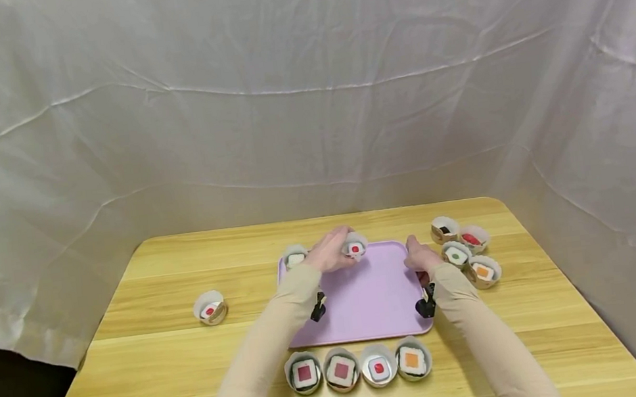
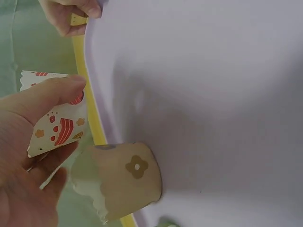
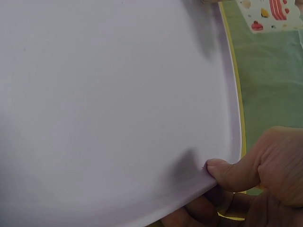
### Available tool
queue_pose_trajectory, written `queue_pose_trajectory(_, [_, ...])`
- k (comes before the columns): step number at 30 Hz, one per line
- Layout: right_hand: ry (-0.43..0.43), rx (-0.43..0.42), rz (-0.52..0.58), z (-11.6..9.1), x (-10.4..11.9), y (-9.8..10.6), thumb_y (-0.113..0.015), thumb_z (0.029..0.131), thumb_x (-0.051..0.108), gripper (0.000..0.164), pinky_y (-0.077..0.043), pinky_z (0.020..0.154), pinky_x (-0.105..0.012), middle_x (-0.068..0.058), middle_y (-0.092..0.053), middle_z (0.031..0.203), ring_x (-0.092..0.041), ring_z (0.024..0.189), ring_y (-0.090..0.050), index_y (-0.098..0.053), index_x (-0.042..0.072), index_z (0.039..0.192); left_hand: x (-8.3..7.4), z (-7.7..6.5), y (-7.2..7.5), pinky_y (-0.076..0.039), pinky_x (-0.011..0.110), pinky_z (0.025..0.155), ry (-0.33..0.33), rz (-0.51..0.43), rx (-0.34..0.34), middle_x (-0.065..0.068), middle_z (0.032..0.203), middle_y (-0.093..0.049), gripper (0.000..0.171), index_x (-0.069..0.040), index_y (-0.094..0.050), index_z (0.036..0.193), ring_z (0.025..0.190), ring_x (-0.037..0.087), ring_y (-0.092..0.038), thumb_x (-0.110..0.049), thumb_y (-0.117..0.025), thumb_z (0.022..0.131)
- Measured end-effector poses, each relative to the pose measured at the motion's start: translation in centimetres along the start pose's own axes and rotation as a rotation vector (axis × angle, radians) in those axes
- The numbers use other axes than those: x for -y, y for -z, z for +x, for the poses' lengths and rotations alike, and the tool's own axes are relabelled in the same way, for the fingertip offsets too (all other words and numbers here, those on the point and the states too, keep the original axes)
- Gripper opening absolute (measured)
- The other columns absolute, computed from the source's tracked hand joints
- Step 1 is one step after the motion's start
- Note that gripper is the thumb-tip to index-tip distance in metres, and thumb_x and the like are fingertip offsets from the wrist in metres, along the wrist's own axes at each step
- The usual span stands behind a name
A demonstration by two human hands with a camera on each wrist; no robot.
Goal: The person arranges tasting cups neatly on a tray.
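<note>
The held cup (image 1: pixel 355 247) is up at the tray's far edge; the left hand (image 1: pixel 330 252) pinches it between thumb and fingers (its paper side has red and orange pictures on it); inside is a white block with a red middle; I cannot tell if it touches the tray (image 1: pixel 372 298). The tray is light purple and lies on the table; the right hand (image 1: pixel 420 257) pinches its right edge near the far corner, thumb on top and fingers under.

Left of the held cup, the corner cup (image 1: pixel 295 258) stands in the tray's far left corner, with a white block in it; its side is tan with a brown flower.

Four front cups (image 1: pixel 342 370) sit in a row just before the tray's near edge; two have dark red squares, one a red spot, one an orange square; four side cups (image 1: pixel 457 255) crowd together to the right, showing black, red, green and orange; one lone cup (image 1: pixel 210 308) with a red spot is well off to the left.

All this is on a yellow wood table (image 1: pixel 155 377); a pale cloth (image 1: pixel 309 127) hangs around it.
</note>
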State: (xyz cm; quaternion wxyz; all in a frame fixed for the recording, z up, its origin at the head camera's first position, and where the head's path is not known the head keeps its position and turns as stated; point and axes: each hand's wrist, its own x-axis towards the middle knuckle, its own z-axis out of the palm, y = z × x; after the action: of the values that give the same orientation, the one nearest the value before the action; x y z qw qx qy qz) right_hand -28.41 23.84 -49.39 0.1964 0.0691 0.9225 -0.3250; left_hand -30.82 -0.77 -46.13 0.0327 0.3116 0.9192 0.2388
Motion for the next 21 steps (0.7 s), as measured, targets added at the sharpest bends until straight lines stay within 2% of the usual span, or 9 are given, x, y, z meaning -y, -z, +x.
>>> queue_pose_trajectory(4, [-0.001,-0.005,0.005,-0.1,0.0,0.0,-0.047,0.094,0.002,0.035,-0.057,0.048,-0.036,-0.028,-0.056,0.092,-0.027,0.055,-0.06,-0.033,-0.002,0.126,-0.1,0.3,-0.3,-0.038,0.043,0.118,0.003,0.096,-0.023,0.014,0.129,-0.066,0.062,-0.004,-0.055,0.132,0.123,0.031,-0.06,-0.022,-0.083,0.08])
queue_pose_trajectory(8, [-0.001,-0.012,0.002,-0.2,0.1,0.0,-0.047,0.094,0.002,0.034,-0.057,0.047,-0.036,-0.027,-0.055,0.091,-0.027,0.055,-0.06,-0.034,-0.001,0.124,-0.2,0.6,-0.7,-0.023,0.043,0.127,0.04,0.172,-0.008,0.012,0.131,-0.067,0.063,-0.007,-0.055,0.134,0.127,0.03,-0.057,-0.029,-0.082,0.081])
queue_pose_trajectory(14, [-0.003,-0.018,-0.009,-0.3,0.0,-0.1,-0.048,0.095,0.003,0.032,-0.056,0.047,-0.035,-0.025,-0.056,0.088,-0.027,0.055,-0.06,-0.034,-0.001,0.123,-0.2,1.0,-1.4,-0.016,0.045,0.129,0.084,0.224,0.009,0.007,0.131,-0.067,0.064,-0.012,-0.056,0.133,0.131,0.027,-0.055,-0.033,-0.083,0.08])
queue_pose_trajectory(21, [0.003,-0.014,-0.015,-0.4,-0.1,0.0,-0.047,0.094,0.003,0.03,-0.056,0.047,-0.034,-0.026,-0.056,0.088,-0.026,0.055,-0.06,-0.034,-0.001,0.122,-0.5,1.5,-2.0,-0.008,0.048,0.129,0.129,0.244,0.037,0.003,0.132,-0.066,0.064,-0.016,-0.055,0.134,0.136,0.023,-0.051,-0.036,-0.084,0.08])
